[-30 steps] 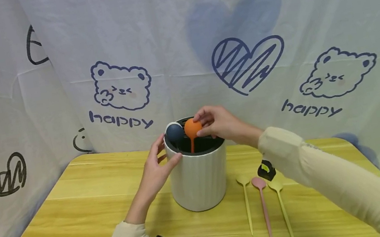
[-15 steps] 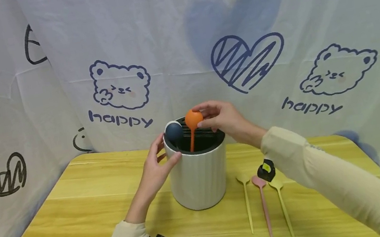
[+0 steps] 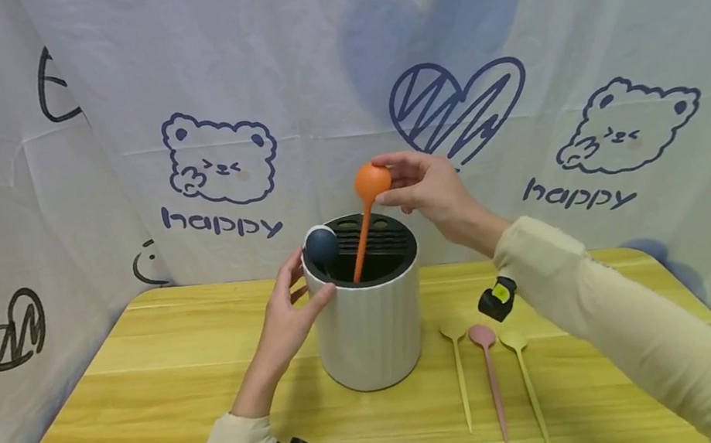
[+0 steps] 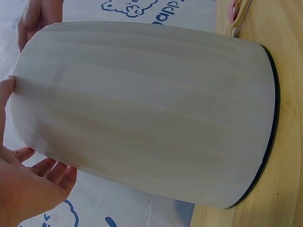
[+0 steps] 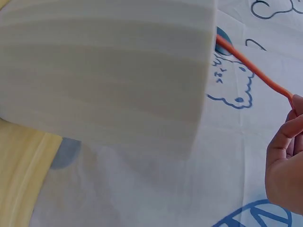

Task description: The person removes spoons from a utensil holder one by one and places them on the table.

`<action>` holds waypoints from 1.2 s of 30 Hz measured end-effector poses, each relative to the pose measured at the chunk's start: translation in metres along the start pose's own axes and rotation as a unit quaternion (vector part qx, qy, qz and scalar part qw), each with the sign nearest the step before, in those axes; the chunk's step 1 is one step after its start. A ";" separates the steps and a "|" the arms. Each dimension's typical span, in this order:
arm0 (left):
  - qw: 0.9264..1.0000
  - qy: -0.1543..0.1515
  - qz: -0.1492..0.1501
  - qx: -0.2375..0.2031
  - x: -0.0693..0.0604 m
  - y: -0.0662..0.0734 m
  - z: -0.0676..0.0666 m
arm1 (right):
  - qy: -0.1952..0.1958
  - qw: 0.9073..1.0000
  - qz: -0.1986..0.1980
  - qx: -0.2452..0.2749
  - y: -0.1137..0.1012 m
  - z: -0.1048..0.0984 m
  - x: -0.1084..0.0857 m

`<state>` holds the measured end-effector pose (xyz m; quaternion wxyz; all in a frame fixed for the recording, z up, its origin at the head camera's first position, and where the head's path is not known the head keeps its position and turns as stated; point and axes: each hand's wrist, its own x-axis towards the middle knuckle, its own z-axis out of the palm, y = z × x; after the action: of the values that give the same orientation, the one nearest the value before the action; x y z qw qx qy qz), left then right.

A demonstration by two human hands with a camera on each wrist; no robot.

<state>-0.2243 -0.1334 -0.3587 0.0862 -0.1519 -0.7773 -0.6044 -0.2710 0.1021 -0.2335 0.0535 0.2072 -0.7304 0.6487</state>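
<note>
A white ribbed utensil holder (image 3: 371,332) with a black slotted insert stands upright on the table. My left hand (image 3: 287,325) holds its left side near the top, the thumb at the front rim and the fingers farther back; the left wrist view shows those fingers against the wall. Up and right of the opening, my right hand (image 3: 429,186) pinches an orange spoon (image 3: 372,182) by its round head. The spoon's thin handle slants down into the holder, its lower end hidden. A dark blue round-headed utensil (image 3: 321,246) stands inside at the left, a white edge showing behind it.
To the right of the holder lie a yellow spoon (image 3: 459,369), a pink spoon (image 3: 490,371) and another yellow spoon (image 3: 526,381), side by side on the wooden table (image 3: 147,413). A white printed cloth (image 3: 315,63) hangs behind the table.
The right hand has risen and moved rightward with the orange spoon, drawing more of its handle out of the holder. The left hand has stayed at the holder's side.
</note>
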 end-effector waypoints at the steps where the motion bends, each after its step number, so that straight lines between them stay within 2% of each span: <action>1: 1.000 0.000 0.000 0.000 0.000 0.000 0.000 | 0.001 1.000 -0.002 0.001 -0.001 -0.001 0.001; 11: 1.000 0.001 -0.001 0.003 0.000 0.000 -0.001 | 0.013 0.999 -0.035 0.031 -0.021 -0.012 0.005; 20: 1.000 0.000 -0.001 0.000 0.000 0.001 -0.001 | 0.019 0.996 -0.014 0.084 -0.039 -0.017 0.003; 27: 1.000 0.000 0.004 0.000 0.000 0.001 -0.001 | -0.016 0.995 0.011 0.102 -0.042 -0.022 -0.001; 32: 1.000 0.001 0.002 0.000 0.000 0.001 -0.001 | -0.053 0.995 0.031 0.080 -0.040 -0.026 -0.007; 36: 1.000 0.000 0.001 0.000 0.000 0.002 -0.001 | -0.064 0.995 0.046 0.055 -0.036 -0.028 -0.011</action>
<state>-0.2242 -0.1337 -0.3570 0.0872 -0.1523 -0.7773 -0.6041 -0.2528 0.1295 -0.1992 -0.0345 0.2170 -0.7043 0.6750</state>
